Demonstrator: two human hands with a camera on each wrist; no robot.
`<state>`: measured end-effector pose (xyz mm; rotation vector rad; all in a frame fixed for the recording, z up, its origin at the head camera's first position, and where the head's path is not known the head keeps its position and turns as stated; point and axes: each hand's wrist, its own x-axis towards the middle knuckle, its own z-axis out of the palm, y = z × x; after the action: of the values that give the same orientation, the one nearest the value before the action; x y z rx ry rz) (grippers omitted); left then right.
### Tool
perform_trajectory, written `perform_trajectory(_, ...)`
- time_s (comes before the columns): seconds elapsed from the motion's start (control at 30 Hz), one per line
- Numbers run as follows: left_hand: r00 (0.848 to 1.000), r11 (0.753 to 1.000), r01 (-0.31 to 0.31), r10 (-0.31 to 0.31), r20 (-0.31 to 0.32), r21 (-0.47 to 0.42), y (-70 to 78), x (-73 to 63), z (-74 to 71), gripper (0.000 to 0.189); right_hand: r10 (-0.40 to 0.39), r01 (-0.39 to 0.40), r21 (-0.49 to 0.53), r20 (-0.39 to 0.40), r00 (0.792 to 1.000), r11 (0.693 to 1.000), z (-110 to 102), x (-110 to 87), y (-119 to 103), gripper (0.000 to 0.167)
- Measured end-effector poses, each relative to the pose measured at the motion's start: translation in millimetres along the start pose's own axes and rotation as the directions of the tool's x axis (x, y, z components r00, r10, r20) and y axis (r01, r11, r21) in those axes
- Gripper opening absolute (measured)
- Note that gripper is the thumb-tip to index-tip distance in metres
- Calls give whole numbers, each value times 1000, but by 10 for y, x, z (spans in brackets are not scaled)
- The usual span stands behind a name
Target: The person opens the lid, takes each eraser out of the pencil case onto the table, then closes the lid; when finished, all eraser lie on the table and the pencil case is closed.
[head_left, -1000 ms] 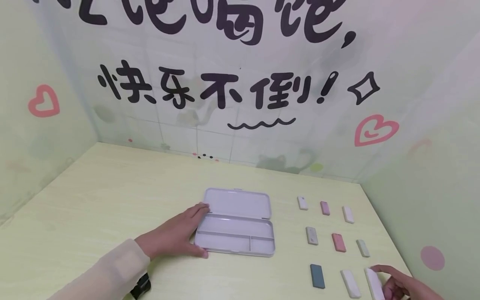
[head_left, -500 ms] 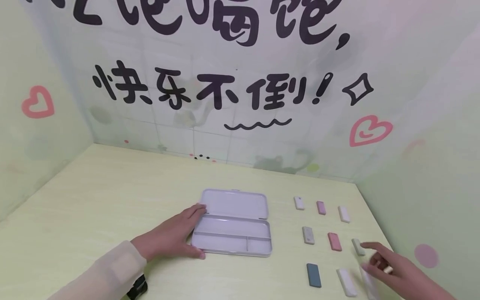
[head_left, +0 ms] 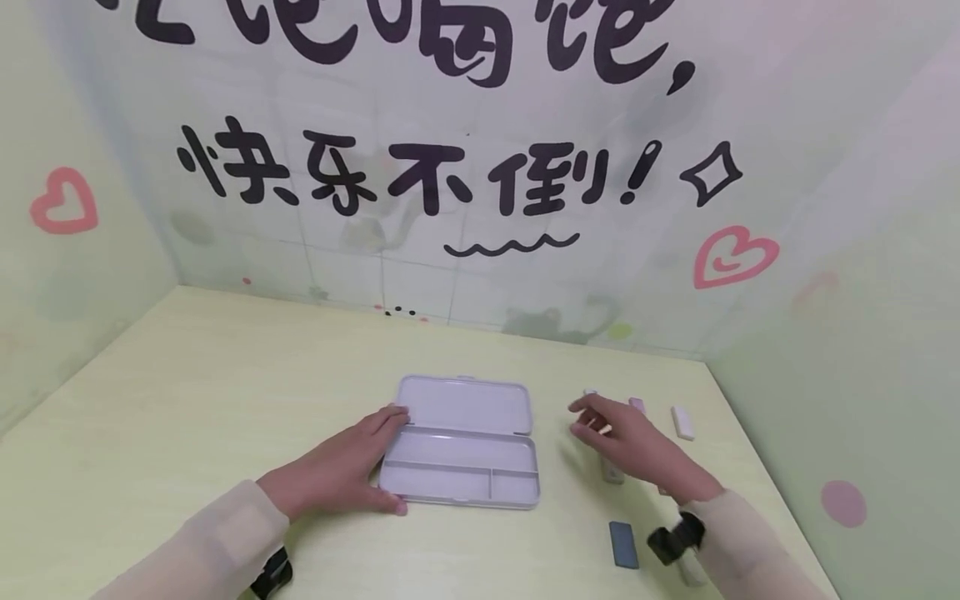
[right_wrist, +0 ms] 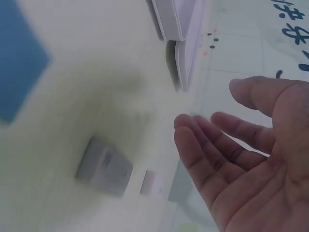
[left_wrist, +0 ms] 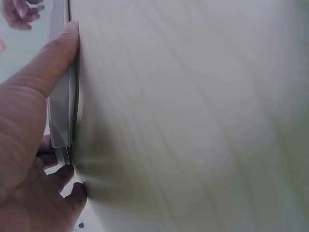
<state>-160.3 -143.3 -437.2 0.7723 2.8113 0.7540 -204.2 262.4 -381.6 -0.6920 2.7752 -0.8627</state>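
A lavender plastic pencil case lies on the table with its lid folded back, showing several bare compartments. My left hand holds its left end, thumb at the front corner and fingertips by the lid hinge. My right hand hovers right of the case, above the small blocks, its fingers loosely bent. Nothing is between those fingers in the right wrist view. Below it sits a grey flat block, partly covered in the head view. A dark blue block lies nearer the front. Other blocks are hidden by the right arm.
A pinkish block and a white block lie farther back on the right. A pale block peeks out under the right sleeve. Printed walls border the table at the back and both sides.
My right hand has moved from the long white block at the front right, leftward and back toward the pencil case. The left hand stays on the case. The view has shifted slightly.
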Motion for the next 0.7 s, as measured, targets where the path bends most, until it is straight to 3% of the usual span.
perform_trajectory(0.17,1000,1000,-19,19,-7,8,-2,14,-4,117,46,-50,67,58,997,997,138,431,8,34)
perform_trajectory(0.37,1000,1000,-13,13,-6,-2,11,12,-14,116,167,-183,176,99,981,967,301,808,-29,32)
perform_trajectory(0.5,1000,1000,6,-6,-4,-15,20,10,-23,117,240,-251,212,75,968,945,373,949,-90,31)
perform_trajectory(0.7,1000,998,31,-30,7,-59,64,-9,-20,118,244,-243,220,23,969,945,404,954,-120,27)
